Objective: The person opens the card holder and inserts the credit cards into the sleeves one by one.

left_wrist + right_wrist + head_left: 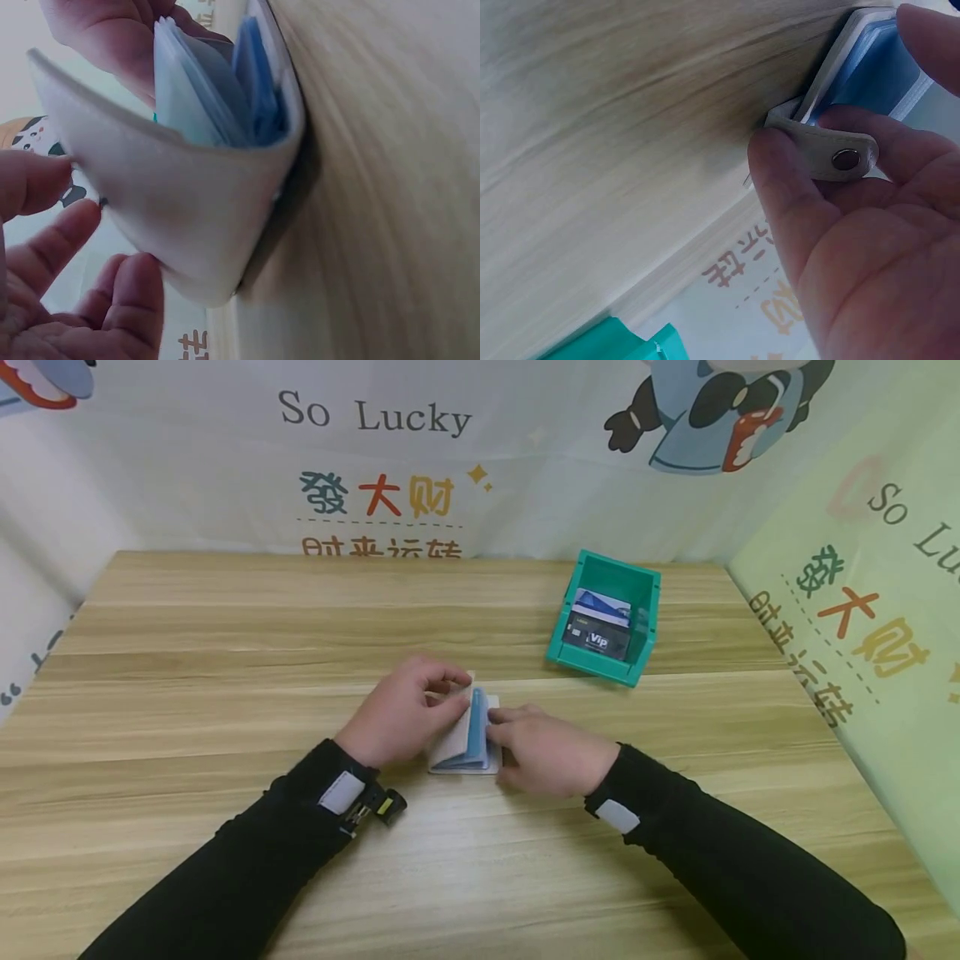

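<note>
A small cream-white card holder (453, 745) stands partly spread on the table, with blue-tinted clear plastic sleeves (477, 727) between its covers. In the left wrist view its raised cover (165, 195) curves up from the tabletop. The fingertips of my left hand (408, 706) touch the outer side of that cover near its edge. My right hand (551, 747) holds the other side of the card holder. In the right wrist view its fingers lie on either side of the strap (817, 146), which bears a metal snap (846, 159).
A green bin (645, 647) stands at the back right of the wooden table (247, 635), with a dark "Vip" card (597, 635) and a blue-and-white card (602, 606) inside. Printed cloth (540, 485) hangs behind the table's far edge and along its right side.
</note>
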Action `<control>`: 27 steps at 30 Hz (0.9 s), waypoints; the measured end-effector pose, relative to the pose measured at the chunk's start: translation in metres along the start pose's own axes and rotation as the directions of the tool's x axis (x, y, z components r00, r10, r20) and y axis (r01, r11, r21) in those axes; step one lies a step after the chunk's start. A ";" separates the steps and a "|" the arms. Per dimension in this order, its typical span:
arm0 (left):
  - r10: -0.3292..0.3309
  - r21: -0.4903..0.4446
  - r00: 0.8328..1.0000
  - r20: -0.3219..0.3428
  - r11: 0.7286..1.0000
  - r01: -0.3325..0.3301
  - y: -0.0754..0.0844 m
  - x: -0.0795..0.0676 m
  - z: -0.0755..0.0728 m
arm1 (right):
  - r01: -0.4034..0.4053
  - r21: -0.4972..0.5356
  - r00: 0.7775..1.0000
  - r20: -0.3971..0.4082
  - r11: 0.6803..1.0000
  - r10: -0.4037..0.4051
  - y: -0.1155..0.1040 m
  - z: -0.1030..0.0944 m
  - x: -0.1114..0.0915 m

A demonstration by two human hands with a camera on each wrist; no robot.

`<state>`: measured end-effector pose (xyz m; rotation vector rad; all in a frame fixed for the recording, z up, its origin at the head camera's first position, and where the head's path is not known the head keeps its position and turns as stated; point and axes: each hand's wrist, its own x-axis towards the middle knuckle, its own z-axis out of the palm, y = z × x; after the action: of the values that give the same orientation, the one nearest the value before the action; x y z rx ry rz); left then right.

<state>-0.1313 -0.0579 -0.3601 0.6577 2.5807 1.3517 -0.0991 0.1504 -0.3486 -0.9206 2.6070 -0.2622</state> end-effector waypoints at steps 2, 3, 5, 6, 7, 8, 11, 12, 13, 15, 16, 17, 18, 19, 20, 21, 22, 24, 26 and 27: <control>-0.015 0.021 0.999 0.030 1.000 0.014 -0.001 0.000 0.000 | 0.011 0.021 1.000 -0.008 1.000 -0.011 0.002 0.000 -0.001; -0.016 0.046 0.999 0.045 0.999 0.014 -0.001 0.000 0.001 | 0.017 0.031 1.000 -0.012 0.999 -0.017 0.003 0.000 -0.001; -0.012 0.110 0.997 0.081 0.994 0.003 -0.003 0.001 0.001 | 0.026 0.060 1.000 -0.019 0.998 -0.025 0.005 -0.001 -0.001; -0.009 0.145 0.995 0.101 0.989 -0.006 -0.003 0.001 0.001 | 0.025 0.077 1.000 -0.021 0.997 -0.023 0.006 -0.002 -0.001; -0.006 0.183 0.993 0.121 0.983 -0.016 -0.003 0.001 0.001 | 0.023 0.097 0.999 -0.026 0.995 -0.021 0.007 -0.003 -0.002; -0.005 0.219 0.990 0.140 0.975 -0.026 -0.003 0.001 0.001 | 0.017 0.114 0.999 -0.029 0.993 -0.013 0.009 -0.003 -0.002; -0.030 0.306 0.981 0.194 0.952 -0.031 -0.002 0.001 0.001 | -0.036 0.158 0.998 -0.048 0.987 0.045 0.012 -0.007 -0.003; -0.042 0.327 0.977 0.207 0.945 -0.029 -0.001 0.001 0.001 | -0.054 0.161 0.996 -0.059 0.986 0.064 0.013 -0.008 -0.003; -0.054 0.345 0.975 0.217 0.938 -0.025 -0.001 0.001 0.002 | -0.074 0.165 0.994 -0.068 0.984 0.086 0.014 -0.009 -0.003; -0.072 0.374 0.970 0.232 0.927 -0.021 -0.001 0.000 0.002 | -0.111 0.172 0.988 -0.088 0.979 0.127 0.016 -0.012 -0.003; -0.075 0.385 0.968 0.239 0.923 -0.023 0.000 0.000 0.003 | -0.123 0.179 0.985 -0.098 0.976 0.142 0.017 -0.013 -0.002; -0.080 0.396 0.967 0.241 0.918 -0.023 0.000 0.000 0.003 | -0.131 0.192 0.982 -0.107 0.973 0.153 0.017 -0.014 -0.002; -0.083 0.403 0.967 0.241 0.915 -0.022 0.000 0.000 0.004 | -0.132 0.204 0.980 -0.118 0.970 0.158 0.018 -0.015 -0.001; -0.083 0.414 0.968 0.239 0.910 -0.024 0.000 0.000 0.004 | -0.129 0.222 0.979 -0.125 0.967 0.159 0.018 -0.016 0.001; -0.079 0.420 0.968 0.237 0.907 -0.029 0.000 0.000 0.004 | -0.119 0.240 0.979 -0.131 0.963 0.154 0.018 -0.018 0.002; -0.075 0.426 0.969 0.235 0.904 -0.033 0.001 -0.001 0.005 | -0.109 0.258 0.980 -0.136 0.960 0.148 0.017 -0.019 0.004; -0.076 0.434 0.970 0.230 0.900 -0.032 0.001 -0.001 0.005 | -0.093 0.277 0.981 -0.140 0.956 0.136 0.016 -0.020 0.005; -0.078 0.441 0.972 0.222 0.897 -0.029 0.002 -0.001 0.005 | -0.060 0.304 0.983 -0.149 0.951 0.110 0.014 -0.022 0.009; -0.078 0.438 0.973 0.218 0.899 -0.026 0.004 -0.002 0.006 | -0.041 0.324 0.984 -0.152 0.945 0.095 0.012 -0.023 0.014; -0.080 0.435 0.973 0.215 0.900 -0.022 0.004 -0.003 0.006 | -0.038 0.327 0.984 -0.154 0.944 0.093 0.011 -0.023 0.016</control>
<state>-0.1258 -0.0529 -0.3603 0.7797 2.6971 0.6342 -0.1266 0.1497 -0.3347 -0.7210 2.6261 -0.7546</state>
